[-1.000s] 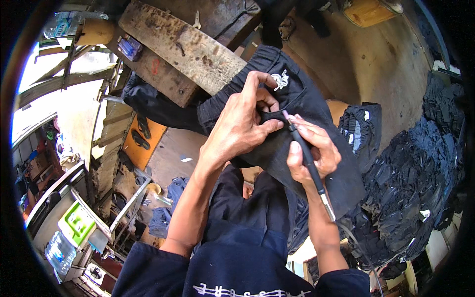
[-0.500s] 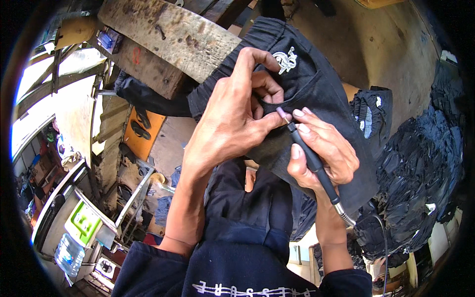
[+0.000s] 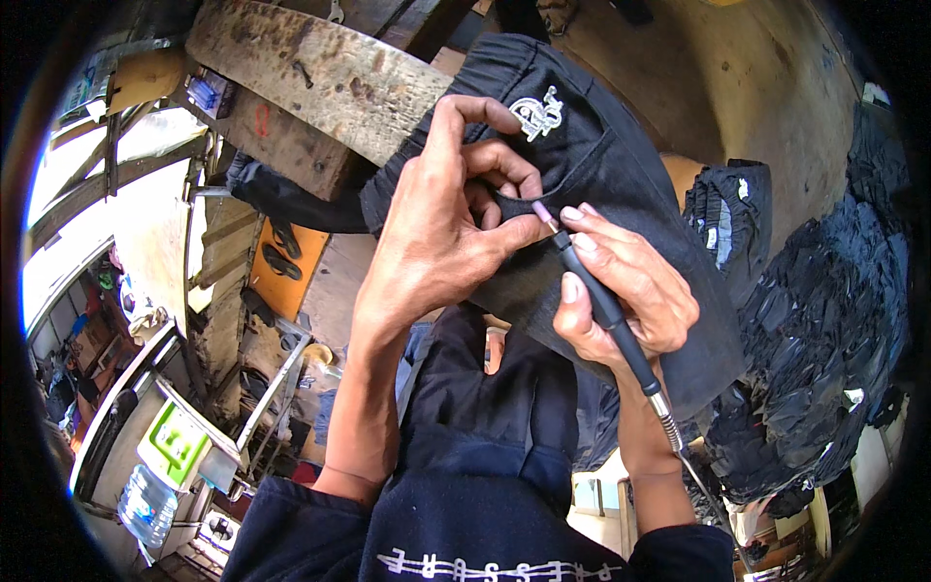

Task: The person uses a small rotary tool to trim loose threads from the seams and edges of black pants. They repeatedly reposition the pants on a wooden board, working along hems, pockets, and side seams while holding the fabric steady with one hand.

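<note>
Both hands raised together, left hand [image 3: 441,242] fingers pinched, right hand [image 3: 626,286] curled in pen grip.

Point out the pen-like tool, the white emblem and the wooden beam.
pen-like tool [image 3: 606,308], head view, black barrel.
white emblem [image 3: 538,113], head view, its middle.
wooden beam [image 3: 310,78], head view, top face.

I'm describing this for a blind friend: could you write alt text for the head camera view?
Seen from above, a left hand pinches a fold of black jeans while the right hand holds a thin pen-like tool with its pink tip at the fold. A worn wooden beam lies behind, and a heap of dark clothes on the right.
</note>
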Demonstrator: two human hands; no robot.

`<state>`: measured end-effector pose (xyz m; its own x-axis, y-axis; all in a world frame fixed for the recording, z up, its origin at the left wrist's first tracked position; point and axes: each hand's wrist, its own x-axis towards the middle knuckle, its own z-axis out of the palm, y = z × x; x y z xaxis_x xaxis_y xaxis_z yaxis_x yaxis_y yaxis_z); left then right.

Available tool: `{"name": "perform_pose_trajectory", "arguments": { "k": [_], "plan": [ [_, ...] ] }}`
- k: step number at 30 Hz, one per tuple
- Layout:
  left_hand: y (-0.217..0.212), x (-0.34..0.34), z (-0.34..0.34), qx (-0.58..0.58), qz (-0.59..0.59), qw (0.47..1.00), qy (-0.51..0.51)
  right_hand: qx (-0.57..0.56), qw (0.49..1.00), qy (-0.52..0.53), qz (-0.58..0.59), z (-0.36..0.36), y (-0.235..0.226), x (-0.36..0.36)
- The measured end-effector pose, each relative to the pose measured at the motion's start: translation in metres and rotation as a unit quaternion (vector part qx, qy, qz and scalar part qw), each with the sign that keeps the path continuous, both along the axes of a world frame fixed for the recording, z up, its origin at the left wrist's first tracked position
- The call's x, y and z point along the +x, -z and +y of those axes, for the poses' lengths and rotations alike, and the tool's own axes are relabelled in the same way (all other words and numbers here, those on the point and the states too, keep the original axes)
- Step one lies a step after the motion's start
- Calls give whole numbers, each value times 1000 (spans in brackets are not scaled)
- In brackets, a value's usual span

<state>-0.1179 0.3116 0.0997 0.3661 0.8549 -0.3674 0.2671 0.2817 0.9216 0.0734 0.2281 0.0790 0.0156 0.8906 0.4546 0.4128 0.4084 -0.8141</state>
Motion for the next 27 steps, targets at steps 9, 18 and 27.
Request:
{"name": "perform_pose_trajectory", "arguments": {
  "k": [9,18,27],
  "plan": [
    [3,1,-3,8,-4,1000,-16,-22,1000,-1,3,-3,-2,3],
    [1,2,-5,-4,-9,1000,-25,-22,1000,10,-1,-4,-2,4],
    [5,5,-8,5,-41,998,-47,-24,1000,18,0,-6,-2,4]
  ]
}}
